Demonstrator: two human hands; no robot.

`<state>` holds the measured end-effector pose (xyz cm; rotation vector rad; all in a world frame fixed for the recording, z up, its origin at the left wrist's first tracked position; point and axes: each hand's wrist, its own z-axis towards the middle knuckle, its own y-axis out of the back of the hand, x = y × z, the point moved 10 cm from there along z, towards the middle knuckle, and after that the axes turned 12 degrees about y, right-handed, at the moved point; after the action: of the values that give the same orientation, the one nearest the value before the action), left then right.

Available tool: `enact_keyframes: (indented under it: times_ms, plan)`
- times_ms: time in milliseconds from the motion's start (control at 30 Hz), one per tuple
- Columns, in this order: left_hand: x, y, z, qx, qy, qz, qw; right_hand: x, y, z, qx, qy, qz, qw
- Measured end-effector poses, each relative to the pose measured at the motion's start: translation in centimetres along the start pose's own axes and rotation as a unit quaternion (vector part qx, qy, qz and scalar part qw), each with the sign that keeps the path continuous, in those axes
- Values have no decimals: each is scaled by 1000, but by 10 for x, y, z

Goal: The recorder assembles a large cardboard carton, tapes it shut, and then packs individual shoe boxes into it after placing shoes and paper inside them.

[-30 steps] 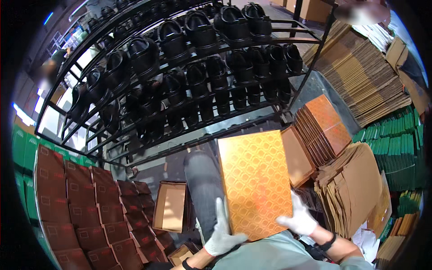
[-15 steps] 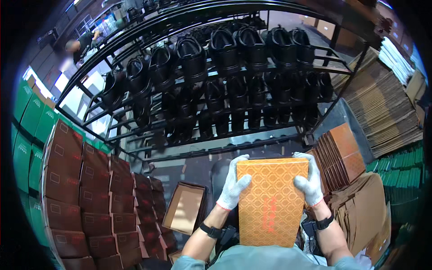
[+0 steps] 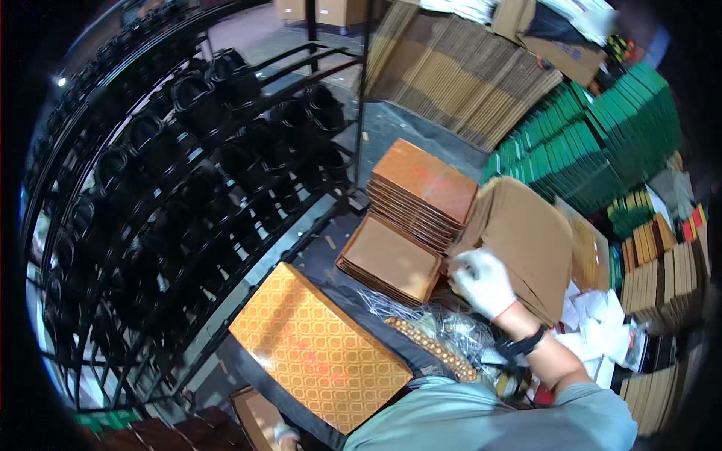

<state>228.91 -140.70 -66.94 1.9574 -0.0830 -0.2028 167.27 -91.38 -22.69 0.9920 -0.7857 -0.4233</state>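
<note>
A flat orange box (image 3: 323,353) with a gold honeycomb pattern lies tilted across my lap, low in the middle. My right hand (image 3: 481,282), in a white glove with a black wristband, reaches to the right of it. Its fingers curl over the left edge of a leaning stack of brown cardboard sheets (image 3: 526,233). Only a bit of my gloved left hand (image 3: 284,434) shows at the bottom edge, under the orange box's lower corner and beside a brown box tray (image 3: 256,410). Its grip is hidden.
A black metal rack (image 3: 98,248) full of black shoes (image 3: 233,75) fills the left. Two stacks of flat brown box lids (image 3: 421,188) (image 3: 391,259) sit ahead. Green boxes (image 3: 594,135), corrugated cardboard (image 3: 459,68), clear plastic wrap (image 3: 444,331) and white paper (image 3: 602,316) crowd the right.
The orange box was held upright in both hands; now it lies on my lap. My right hand has let go and gone right to the brown sheets. The view has swung right.
</note>
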Motion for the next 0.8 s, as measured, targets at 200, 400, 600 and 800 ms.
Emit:
enact_keyframes:
  times_ms: [200,400,600,800]
  plan:
    - [-103,106,-53,283,-2,-175,943,-186,94,-113,94,-208,-229,946]
    - [-247,385,-184,-71,-261,-193,943,-206,83,-93,86,-275,-24,957]
    - [-358,433,-261,-154,-475,-134,856,-232,84,-98,49,-319,177,930]
    - [-422,438,-262,-40,-518,-129,845,-141,85,-47,-46,-315,476,820]
